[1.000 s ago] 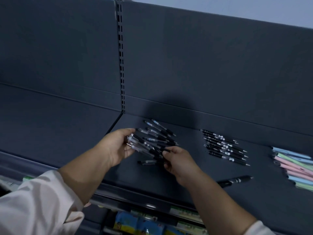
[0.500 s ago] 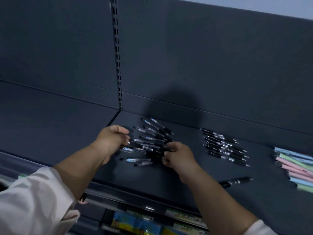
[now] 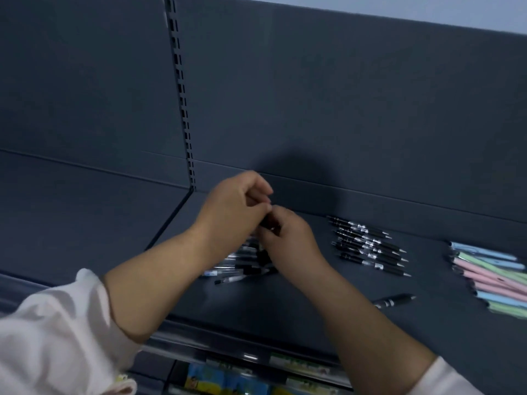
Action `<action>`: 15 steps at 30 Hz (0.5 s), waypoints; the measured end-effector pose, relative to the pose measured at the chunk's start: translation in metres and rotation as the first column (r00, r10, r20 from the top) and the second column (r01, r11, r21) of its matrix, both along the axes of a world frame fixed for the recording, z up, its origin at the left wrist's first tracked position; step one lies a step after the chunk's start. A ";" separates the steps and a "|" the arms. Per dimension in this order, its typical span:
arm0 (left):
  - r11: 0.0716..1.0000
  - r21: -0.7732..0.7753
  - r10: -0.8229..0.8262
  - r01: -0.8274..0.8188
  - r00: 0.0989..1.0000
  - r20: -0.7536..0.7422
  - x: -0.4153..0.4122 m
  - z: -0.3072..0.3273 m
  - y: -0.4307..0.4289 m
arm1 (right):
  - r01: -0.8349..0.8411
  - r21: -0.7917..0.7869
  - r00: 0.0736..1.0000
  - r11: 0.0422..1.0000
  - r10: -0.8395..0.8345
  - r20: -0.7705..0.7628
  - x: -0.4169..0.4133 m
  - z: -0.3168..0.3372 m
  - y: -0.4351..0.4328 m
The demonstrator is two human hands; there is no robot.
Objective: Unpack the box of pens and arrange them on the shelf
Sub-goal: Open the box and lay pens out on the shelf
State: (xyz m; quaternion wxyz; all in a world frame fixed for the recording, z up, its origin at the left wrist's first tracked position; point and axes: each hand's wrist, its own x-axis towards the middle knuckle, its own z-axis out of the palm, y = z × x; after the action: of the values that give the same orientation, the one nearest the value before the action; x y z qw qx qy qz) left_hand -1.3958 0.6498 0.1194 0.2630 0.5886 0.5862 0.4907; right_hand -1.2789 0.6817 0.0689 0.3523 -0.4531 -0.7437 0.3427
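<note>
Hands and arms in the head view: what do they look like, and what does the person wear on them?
Both the left hand and the right hand are bare, with no gloves, and no ring or watch shows. The forearms are bare too. The left sleeve is whitish loose cloth, bunched up near the elbow. The right sleeve is the same cloth and only its edge shows.

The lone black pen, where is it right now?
Head view: the lone black pen lies near the shelf front, right of the right forearm, before the black pen row.
</note>
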 end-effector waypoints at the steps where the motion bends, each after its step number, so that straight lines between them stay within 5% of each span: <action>1: 0.999 0.000 -0.035 0.035 0.999 -0.005 0.007 0.001 0.000 | 0.029 -0.030 0.998 0.999 -0.030 -0.052 0.005 0.000 0.000; 4: 0.997 -0.054 -0.055 0.051 0.995 -0.086 0.012 -0.011 0.003 | 0.162 -0.201 0.949 0.966 -0.208 -0.235 0.032 -0.002 0.004; 7: 0.979 -0.203 -0.071 -0.015 0.909 -0.411 0.003 -0.033 0.007 | 0.198 -0.458 0.798 0.867 -0.414 -0.439 0.074 -0.005 0.007; 11: 0.931 -0.366 -0.250 -0.005 0.721 -0.646 0.001 -0.061 0.009 | 0.231 -0.672 0.663 0.704 -0.619 -0.421 0.126 -0.023 0.008; 15: 0.899 -0.439 -0.346 -0.015 0.592 -0.728 0.006 -0.082 0.007 | 0.333 -0.696 0.640 0.636 -0.695 -0.328 0.158 -0.039 0.008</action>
State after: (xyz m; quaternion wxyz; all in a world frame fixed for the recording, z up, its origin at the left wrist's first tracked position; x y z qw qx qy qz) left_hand -1.3896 0.6569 0.0372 0.1365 0.7301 0.6692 0.0215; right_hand -1.1209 0.6899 0.0301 0.4890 -0.6149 -0.2894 0.5468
